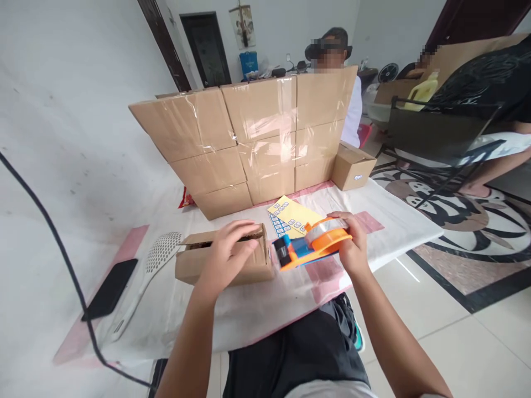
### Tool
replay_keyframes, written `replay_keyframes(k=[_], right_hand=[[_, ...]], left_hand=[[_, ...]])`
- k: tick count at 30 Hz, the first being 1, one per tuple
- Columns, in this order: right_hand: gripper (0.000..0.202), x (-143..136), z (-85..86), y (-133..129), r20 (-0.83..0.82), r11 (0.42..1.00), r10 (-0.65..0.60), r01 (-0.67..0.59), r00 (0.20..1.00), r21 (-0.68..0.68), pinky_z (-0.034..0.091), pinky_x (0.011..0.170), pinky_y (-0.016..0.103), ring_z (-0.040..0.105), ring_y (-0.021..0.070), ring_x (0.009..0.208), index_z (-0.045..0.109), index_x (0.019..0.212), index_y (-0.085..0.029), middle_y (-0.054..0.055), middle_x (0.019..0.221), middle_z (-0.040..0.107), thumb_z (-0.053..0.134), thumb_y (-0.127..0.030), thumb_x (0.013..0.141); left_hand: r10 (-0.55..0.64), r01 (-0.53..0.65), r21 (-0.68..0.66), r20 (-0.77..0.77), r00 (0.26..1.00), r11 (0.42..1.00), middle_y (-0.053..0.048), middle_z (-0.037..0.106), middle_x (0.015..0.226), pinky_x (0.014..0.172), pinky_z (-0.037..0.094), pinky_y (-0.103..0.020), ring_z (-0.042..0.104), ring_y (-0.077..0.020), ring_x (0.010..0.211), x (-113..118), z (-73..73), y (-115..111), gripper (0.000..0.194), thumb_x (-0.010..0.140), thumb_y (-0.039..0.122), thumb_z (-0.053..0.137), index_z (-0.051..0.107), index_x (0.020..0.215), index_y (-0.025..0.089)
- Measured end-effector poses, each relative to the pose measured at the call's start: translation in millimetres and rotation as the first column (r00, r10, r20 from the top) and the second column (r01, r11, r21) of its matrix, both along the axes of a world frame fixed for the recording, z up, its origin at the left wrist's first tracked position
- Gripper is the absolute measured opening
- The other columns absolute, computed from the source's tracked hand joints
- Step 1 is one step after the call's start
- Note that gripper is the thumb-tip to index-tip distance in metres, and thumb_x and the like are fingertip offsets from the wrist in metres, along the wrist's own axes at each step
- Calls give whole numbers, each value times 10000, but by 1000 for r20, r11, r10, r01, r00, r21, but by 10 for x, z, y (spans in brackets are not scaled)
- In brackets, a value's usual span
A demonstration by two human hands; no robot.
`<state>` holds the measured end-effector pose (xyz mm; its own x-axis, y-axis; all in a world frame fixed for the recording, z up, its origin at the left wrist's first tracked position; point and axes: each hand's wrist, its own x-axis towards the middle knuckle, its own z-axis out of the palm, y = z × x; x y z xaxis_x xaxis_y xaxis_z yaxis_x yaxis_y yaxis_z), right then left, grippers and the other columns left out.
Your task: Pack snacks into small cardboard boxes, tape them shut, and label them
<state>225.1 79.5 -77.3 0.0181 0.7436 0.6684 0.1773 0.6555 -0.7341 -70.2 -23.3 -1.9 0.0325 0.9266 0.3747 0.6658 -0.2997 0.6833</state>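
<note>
A white, long-handled perforated skimmer (pixel 163 254) is lying beside a flat black rectangular phone (pixel 110 289), as a person (pixel 353 113) wearing a dark brimmed hat (pixel 335 40) is sitting behind a taped brown cardboard partition (pixel 207 124).

White-covered table (pixel 398 226) with 2 small cartons (pixel 349 172), taped carton wall (pixel 267 160), sticker sheets (pixel 295 213), slotted spatula (pixel 162 251), flat black item (pixel 111 288)

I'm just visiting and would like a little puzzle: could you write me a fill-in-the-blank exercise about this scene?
The right hand holds an orange and blue ____.
The left hand, fingers spread, is over a small cardboard ____.
The perforated skimmer on the table is coloured ____.
The person behind the taped-together cartons wears a dark ____.

Missing words: tape dispenser; box; white; hat.
</note>
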Motion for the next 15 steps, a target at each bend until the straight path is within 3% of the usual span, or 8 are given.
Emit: replay_keyframes(k=[2,4,7,10,12,15], right_hand=[[353,-126,183,-212,32,996,57,-59,998,69,545,846,431,671,288,993,670,1081,-262,66,1030,715,515,-312,768],[373,-215,348,-337,83,984,97,-108,992,141,537,785,409,674,262,924,675,1096,-274,53,1003,722,508,-222,766],[380,-265,524,-413,181,965,87,-128,980,229,508,689,372,664,225,800,691,1101,-281,35,930,719,546,-141,780],[311,-252,608,-419,224,964,15,-74,974,257,493,639,357,668,220,756,717,1054,-272,29,875,719,615,-148,787],[292,-240,624,-410,221,971,1,-54,975,233,481,618,345,669,216,744,732,1019,-266,22,852,719,616,-160,772],[339,-238,608,-403,172,984,16,-46,985,172,456,589,326,655,206,717,747,997,-257,20,851,728,562,-175,724]], left_hand=[[-178,180,-102,28,984,978,-60,634,1394,1089,477,-406,604,-267,1278,193,147,15,286,992,459,554,765,1067,279],[-258,260,-192,35,966,946,-51,614,1391,977,515,-366,628,-249,1202,320,219,-14,250,971,443,603,756,894,261],[-225,232,-124,64,972,965,-60,633,1294,891,503,-331,628,-228,1131,365,238,-112,259,950,399,646,700,768,223],[-168,173,-51,93,981,984,-44,696,972,874,478,-325,635,-198,950,323,270,-228,280,967,379,622,680,746,216],[-160,177,-135,131,978,975,-13,656,761,753,464,-302,591,-164,743,288,320,-298,311,993,400,571,678,764,219],[-205,284,-335,252,946,899,10,592,636,607,408,-274,542,-143,615,236,377,-370,330,1010,457,519,706,873,221]])
